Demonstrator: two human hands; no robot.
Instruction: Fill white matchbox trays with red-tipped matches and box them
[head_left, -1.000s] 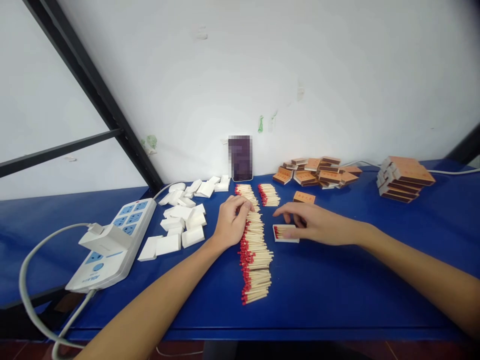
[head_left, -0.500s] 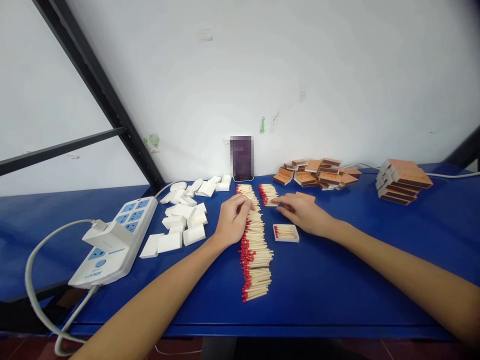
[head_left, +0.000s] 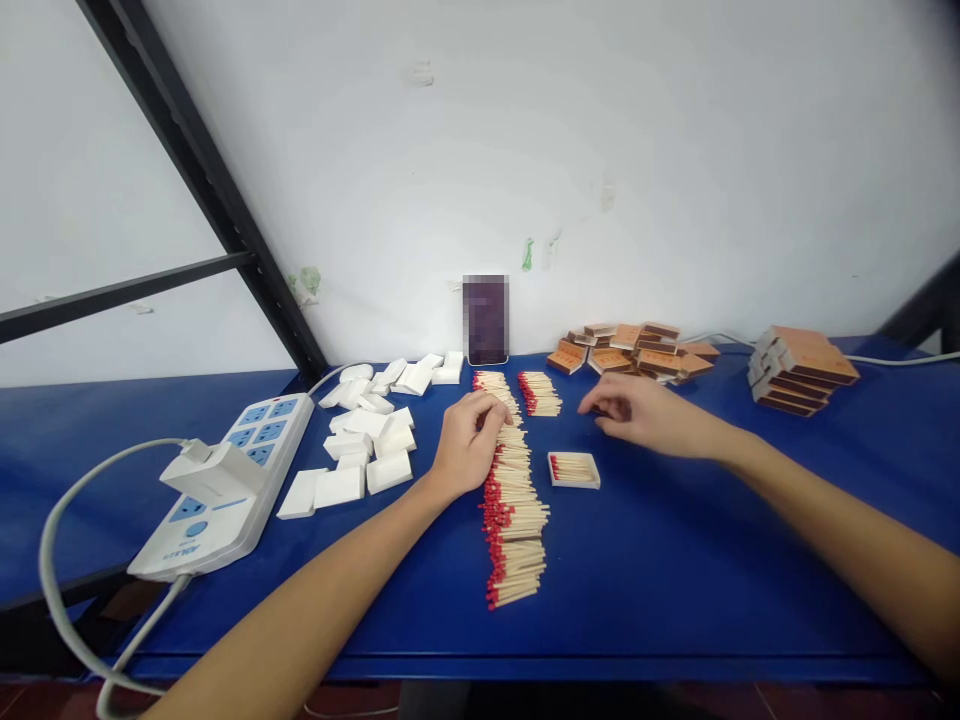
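Observation:
My left hand (head_left: 466, 442) rests on the far part of a long row of red-tipped matches (head_left: 514, 520), fingers curled down onto the sticks. My right hand (head_left: 651, 414) lies further right, its fingers bent down over an orange matchbox sleeve that it almost wholly hides. Between my hands sits a white inner tray (head_left: 574, 469) holding some matches, untouched. A smaller pile of matches (head_left: 538, 393) lies just beyond it.
Several empty white trays (head_left: 360, 450) lie at the left beside a white power strip (head_left: 225, 480) with its cable. Orange matchboxes (head_left: 637, 350) are heaped at the back, a neat stack (head_left: 799, 370) at the right. A phone (head_left: 486, 320) leans on the wall. Everything sits on a blue table (head_left: 675, 560).
My right hand left the white tray, reached to the small match pile, then moved right onto the orange sleeve. My left hand stayed on the match row.

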